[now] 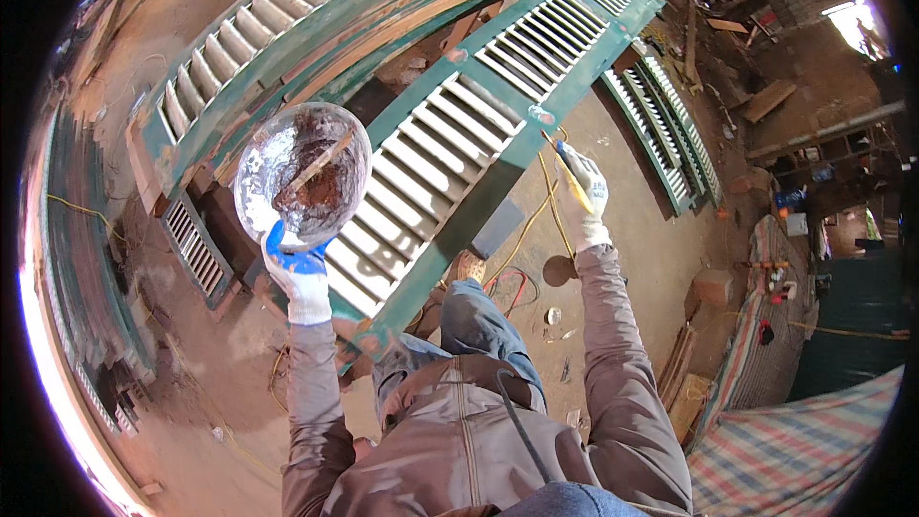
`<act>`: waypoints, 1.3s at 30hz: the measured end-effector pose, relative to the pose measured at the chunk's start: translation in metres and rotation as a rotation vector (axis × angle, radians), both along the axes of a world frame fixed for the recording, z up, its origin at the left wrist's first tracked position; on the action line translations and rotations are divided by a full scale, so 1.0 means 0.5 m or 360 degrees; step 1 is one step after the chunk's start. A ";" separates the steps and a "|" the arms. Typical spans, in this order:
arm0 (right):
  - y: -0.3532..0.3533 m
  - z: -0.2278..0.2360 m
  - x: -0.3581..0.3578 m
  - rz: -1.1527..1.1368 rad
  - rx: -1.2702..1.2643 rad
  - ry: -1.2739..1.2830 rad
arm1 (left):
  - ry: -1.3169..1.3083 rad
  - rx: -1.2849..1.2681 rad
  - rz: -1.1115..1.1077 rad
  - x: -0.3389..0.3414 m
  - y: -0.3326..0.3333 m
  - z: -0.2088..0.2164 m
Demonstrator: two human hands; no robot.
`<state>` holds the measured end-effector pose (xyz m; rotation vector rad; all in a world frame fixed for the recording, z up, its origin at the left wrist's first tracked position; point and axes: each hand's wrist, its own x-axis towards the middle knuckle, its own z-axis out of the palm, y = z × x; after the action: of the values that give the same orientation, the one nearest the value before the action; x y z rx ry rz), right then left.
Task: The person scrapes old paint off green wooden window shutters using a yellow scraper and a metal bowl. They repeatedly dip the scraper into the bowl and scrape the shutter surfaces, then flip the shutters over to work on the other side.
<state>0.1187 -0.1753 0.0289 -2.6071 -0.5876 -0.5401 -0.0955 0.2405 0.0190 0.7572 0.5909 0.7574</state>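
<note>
My left hand [295,273], in a white and blue glove, grips the lower rim of a dented silvery metal bowl [251,172]. Reddish-brown matter coats the bowl's inside, and a flat wooden stick [313,172] leans in it. Below and beyond the bowl stretches a long green louvered shutter [507,148] with pale slats. At that shutter's right edge, my gloved right hand [584,187] is closed around a thin tool [549,139]. Its tip points at a pale patch [542,115] on the green frame; whether they touch, I cannot tell. The tool's exact kind does not show.
More green shutters [278,14] are stacked at the far left, and others [661,134] stand at the right. A small louvered panel [196,244] leans under the stack. Yellow cord [546,201] runs over the floor. A striped cloth [804,450] lies at the lower right.
</note>
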 end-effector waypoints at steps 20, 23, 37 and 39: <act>-0.002 -0.021 0.186 0.0756 -0.0601 0.0009 | 0.0583 0.1312 0.0482 0.057 -0.049 -0.194; -0.022 -0.005 0.213 0.0663 -0.0327 0.0166 | 0.0595 0.1213 0.0535 0.078 -0.054 -0.175; -0.017 -0.011 0.223 0.0737 -0.0508 0.0189 | 0.0882 0.2348 0.0859 0.036 -0.015 -0.262; -0.028 -0.003 0.242 0.0630 -0.0344 0.0241 | 0.0918 0.2376 0.0869 0.032 -0.016 -0.261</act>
<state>0.2399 -0.1892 0.0272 -2.5928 -1.1288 -0.1587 -0.0793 0.2325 -0.1114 2.2975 0.7003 1.5104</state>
